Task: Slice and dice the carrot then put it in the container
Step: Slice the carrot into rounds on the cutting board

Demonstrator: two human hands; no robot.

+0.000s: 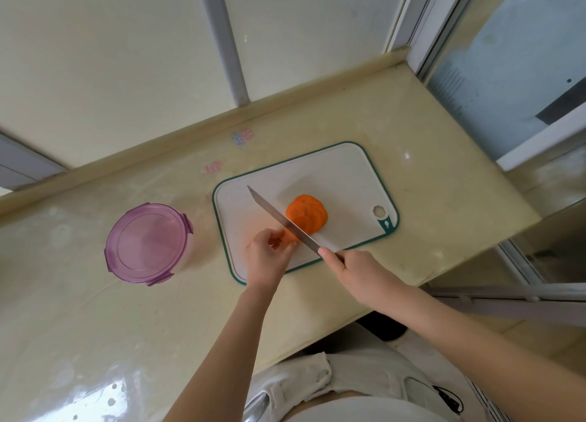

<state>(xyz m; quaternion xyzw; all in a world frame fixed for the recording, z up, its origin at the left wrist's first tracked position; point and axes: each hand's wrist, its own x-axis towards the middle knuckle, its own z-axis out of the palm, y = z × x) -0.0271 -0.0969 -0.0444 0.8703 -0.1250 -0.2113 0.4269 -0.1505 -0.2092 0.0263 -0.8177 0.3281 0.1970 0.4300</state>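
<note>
Mid-slicing. Pinching carrot stub (pixel 289 236) with left hand (pixel 269 250) on cutting board (pixel 342 174); gripping knife (pixel 279 219) in right hand (pixel 355 272), blade against stub, slice pile (pixel 307 216) just beside. Next, likely: dicing pile, unlidding container (pixel 147 242).

One white cutting board (pixel 333 174) with a green rim lies on one cream countertop (pixel 428 184). There is one knife (pixel 285 223), one round container (pixel 147 242) with one purple lid, one heap of carrot slices (pixel 307 215), too overlapped to count singly, and one uncut carrot piece (pixel 287 236). Two bare hands show: one left hand (pixel 266 253), one right hand (pixel 355 272). Two small stickers: one bluish sticker (pixel 241 137), one pink sticker (pixel 213 168).
</note>
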